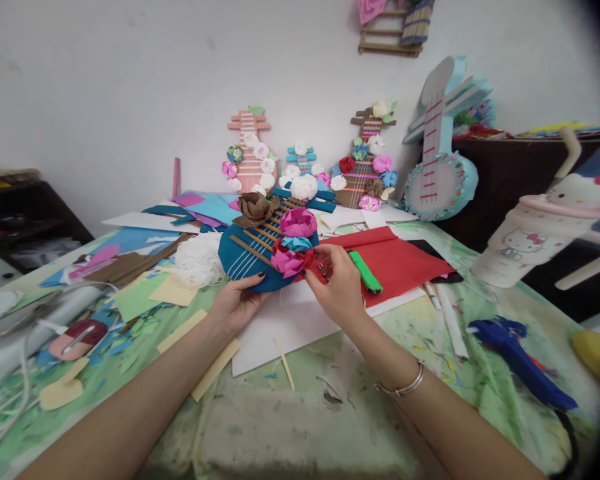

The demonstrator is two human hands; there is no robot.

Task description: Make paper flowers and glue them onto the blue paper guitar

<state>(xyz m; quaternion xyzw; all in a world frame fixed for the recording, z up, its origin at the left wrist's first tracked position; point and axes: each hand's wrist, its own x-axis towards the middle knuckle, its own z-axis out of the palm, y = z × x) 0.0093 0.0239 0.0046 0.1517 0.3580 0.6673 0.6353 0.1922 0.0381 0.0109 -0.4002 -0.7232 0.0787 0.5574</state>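
A blue paper craft lute (240, 257) with white strings and brown strips is held tilted above the table. My left hand (237, 305) grips its lower rim, thumb on the front. Pink (299, 223), brown (255, 209) and light blue paper flowers (297, 245) sit on its face. At the lute's right edge, my right hand (339, 283) has its fingers closed around a dark red paper flower (324, 268), partly hidden by the fingers. Under the lute lies a white sheet (265, 340). Red crepe paper (400, 263) and a green utility knife (365, 272) lie just right of my right hand.
A blue glue gun (520, 360) with a cord lies at right, near a white tumbler (513, 247). Finished paper lutes (250, 147) lean on the back wall. White string (199, 260), paper scraps (135, 300) and a cable (25, 367) cover the left side.
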